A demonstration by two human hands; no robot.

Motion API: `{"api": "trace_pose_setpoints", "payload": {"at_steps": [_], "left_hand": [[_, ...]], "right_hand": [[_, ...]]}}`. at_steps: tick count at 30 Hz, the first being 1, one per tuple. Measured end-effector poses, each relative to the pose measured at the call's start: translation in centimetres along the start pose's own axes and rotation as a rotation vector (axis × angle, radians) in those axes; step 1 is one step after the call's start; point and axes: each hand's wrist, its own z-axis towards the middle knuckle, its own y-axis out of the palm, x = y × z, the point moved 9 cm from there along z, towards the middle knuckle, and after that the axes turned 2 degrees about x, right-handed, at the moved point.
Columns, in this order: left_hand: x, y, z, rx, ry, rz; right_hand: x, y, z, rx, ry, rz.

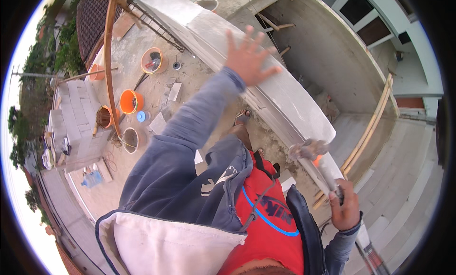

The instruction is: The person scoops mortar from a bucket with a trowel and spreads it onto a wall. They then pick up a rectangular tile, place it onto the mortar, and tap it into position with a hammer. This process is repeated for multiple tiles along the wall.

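The right hand (pixel 345 209) grips a mallet (pixel 309 150) raised beside the plastered wall (pixel 285 92), the left hand (pixel 248 56) spread open over its smooth, seemingly near-finished top.

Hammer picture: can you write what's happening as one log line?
left hand: open, fingers spread over white block wall | right hand: grip on hammer, head raised, blurred | buckets on floor

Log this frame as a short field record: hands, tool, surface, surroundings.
left hand: left hand open, fingers spread, palm on or just above the grey wall block; contact unclear
right hand: right hand shut on the handle of a rubber mallet
mallet: head blurred, beside the block's near end
ground: orange buckets, stacked grey blocks
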Motion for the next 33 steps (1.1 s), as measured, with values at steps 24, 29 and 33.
{"api": "trace_pose_setpoints", "payload": {"at_steps": [24, 29, 33], "left_hand": [[-2.1, 0.9, -0.9, -0.14, -0.061, -0.398], [-2.0, 0.8, -0.9, -0.171, -0.065, -0.413], [-1.9, 0.5, -0.8, -0.145, -0.059, -0.374]], "right_hand": [[-21.6, 11.0, 40.8, 0.17, -0.715, 0.092], [-19.9, 14.0, 42.4, -0.113, -0.543, -0.187], [-20.3, 13.5, 41.1, -0.034, -0.615, -0.053]]}}
